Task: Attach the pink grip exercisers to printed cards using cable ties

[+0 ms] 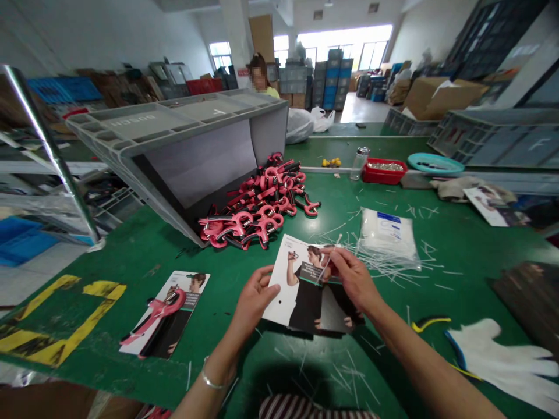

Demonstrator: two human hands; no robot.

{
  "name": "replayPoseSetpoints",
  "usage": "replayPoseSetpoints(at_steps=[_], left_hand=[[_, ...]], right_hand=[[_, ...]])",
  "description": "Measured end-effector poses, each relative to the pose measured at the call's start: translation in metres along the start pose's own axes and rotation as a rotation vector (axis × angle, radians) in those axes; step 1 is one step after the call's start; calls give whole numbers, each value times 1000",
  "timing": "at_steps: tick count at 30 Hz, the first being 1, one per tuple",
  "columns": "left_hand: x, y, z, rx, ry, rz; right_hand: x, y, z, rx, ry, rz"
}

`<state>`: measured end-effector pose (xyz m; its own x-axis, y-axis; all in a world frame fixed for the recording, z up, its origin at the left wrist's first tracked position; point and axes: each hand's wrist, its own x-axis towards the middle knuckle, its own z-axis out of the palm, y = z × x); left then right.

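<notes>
- I see the left hand (254, 298) pinching the printed cards (283, 302) by their left edge.
- I see the right hand (351, 276) pinching a thin white tie (323, 273) before them.
- The cards are near the pink tools (262, 205), over the green table (227, 276).

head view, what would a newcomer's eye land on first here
Probably the heap of pink-and-black grips, spilling from a tipped gray crate onto the green table. Next, front and centre, the printed card in the left hand, with the right hand pinching a white strip over it. Then the striped tape at the table's left corner.
</notes>
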<state>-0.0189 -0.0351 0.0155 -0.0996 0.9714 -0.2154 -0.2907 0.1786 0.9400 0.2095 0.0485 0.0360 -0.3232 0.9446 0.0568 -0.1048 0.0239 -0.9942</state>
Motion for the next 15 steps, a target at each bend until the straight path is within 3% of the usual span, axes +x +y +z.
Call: replayPoseSetpoints(at_steps=[4,7,11,15], left_hand=[[14,7,-14,31,38,36],[18,3,-23,28,33,25],[19,-13,-36,-2,37,-6],[22,-45,-39,-213,212,9]], right_hand=[[19,-8,8,30,119,-115],[23,1,25,-76,41,-110],[19,31,40,-338,-62,-185],[19,53,40,-414,-123,-208]])
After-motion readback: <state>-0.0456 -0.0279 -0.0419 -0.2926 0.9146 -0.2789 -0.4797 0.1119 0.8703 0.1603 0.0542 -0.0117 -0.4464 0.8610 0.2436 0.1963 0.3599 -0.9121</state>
